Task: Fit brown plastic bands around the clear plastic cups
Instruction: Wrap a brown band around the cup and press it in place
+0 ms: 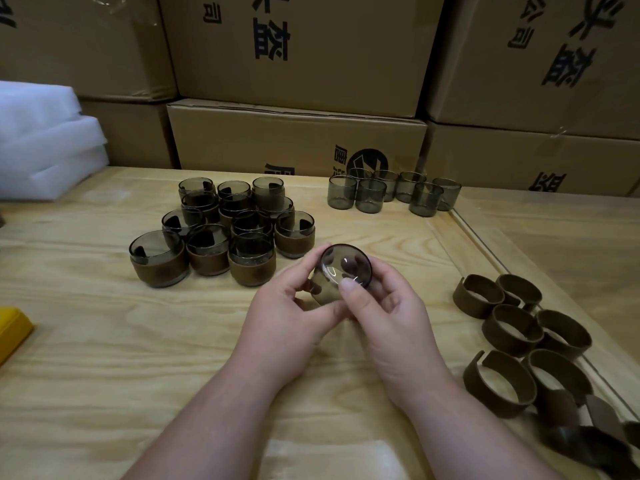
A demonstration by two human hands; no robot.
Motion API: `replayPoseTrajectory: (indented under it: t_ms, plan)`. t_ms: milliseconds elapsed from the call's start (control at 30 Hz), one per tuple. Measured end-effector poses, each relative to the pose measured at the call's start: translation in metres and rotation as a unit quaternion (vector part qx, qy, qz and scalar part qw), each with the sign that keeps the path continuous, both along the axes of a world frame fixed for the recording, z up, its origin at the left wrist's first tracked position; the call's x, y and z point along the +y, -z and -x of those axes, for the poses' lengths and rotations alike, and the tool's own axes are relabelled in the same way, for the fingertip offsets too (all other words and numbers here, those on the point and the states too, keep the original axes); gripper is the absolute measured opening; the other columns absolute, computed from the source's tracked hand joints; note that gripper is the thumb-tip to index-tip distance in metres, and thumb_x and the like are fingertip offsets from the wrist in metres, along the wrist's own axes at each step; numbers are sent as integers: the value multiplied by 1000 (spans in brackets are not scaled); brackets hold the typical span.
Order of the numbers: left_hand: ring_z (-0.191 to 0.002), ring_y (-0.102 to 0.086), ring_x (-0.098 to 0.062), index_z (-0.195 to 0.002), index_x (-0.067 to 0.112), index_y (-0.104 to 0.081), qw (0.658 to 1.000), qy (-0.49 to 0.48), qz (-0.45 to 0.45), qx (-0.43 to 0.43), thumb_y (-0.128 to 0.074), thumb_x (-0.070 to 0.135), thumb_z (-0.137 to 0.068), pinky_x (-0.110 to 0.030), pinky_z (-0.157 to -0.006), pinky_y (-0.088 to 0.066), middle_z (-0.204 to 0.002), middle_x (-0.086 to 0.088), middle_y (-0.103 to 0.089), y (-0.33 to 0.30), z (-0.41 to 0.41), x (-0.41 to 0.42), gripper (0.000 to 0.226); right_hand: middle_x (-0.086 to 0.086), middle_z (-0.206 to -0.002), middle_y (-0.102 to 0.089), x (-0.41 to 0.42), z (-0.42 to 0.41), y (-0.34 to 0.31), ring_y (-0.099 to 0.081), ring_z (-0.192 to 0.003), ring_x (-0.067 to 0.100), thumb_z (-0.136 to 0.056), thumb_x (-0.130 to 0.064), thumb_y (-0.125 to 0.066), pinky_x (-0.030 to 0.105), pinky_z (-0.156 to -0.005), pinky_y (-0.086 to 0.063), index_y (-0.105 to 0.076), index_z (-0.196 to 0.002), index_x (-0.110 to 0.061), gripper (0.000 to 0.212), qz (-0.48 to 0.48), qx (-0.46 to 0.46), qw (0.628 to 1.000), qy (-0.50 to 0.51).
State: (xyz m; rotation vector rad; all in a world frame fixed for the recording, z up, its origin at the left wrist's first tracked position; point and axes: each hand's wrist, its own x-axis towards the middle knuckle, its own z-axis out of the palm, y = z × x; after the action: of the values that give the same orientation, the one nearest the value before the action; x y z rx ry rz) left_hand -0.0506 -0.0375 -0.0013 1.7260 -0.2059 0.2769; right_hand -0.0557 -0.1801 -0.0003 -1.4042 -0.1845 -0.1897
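Both my hands hold one smoky clear cup (346, 265) above the middle of the wooden table (104, 358), tilted with its base toward me. A brown band (323, 291) sits around its lower side. My left hand (287, 317) grips the band and cup from the left. My right hand (388, 313) grips them from the right, thumb on the cup's base. Several banded cups (225, 233) stand stacked at centre left. Bare cups (391, 192) stand at the back right. Loose brown bands (519, 334) lie at the right.
Cardboard boxes (298, 140) form a wall behind the table. White foam sheets (45, 140) lie at the back left. A yellow object (10, 327) pokes in at the left edge. A raised wooden strip (485, 244) runs along the table's right side.
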Motion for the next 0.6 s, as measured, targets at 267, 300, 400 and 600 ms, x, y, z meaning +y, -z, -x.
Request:
replayPoseTrajectory:
  t_ms: [267,300,400,600]
  plan:
    - [-77,-67,4,-130,46,-66,1000,20,20,13,-92,22,-72,-11,-73,-50,-94,21,-76,-1,0,1,68,-1,-115,-78,-4,-1,-2,-73,-110,17,-89,-28,-62,30,-88,-59,-76,-117,-26,31,-14,25,1000,4]
    - [-72,-64,7,-129,46,-66,999,28,18,11,-91,21,-72,-8,-71,-48,-89,25,-74,-2,1,1,67,0,-112,-78,-4,-1,-2,-74,-107,17,-91,-26,-62,26,-83,-59,-77,-113,-27,26,-23,28,999,11]
    - [-76,-64,8,-131,41,-65,999,52,9,6,-90,15,-73,-7,-73,-48,-96,24,-76,-4,1,0,68,3,-104,-79,-4,-2,-2,-76,-97,18,-102,-17,-56,24,-73,-59,-80,-98,-33,28,-43,47,997,35]
    - [-82,-63,3,-131,50,-63,997,73,-14,11,-95,16,-67,-13,-80,-50,-113,14,-73,-2,1,0,79,9,-87,-75,-6,-5,-1,-69,-85,26,-83,-33,-62,41,-78,-54,-70,-72,-24,17,-93,84,988,86]
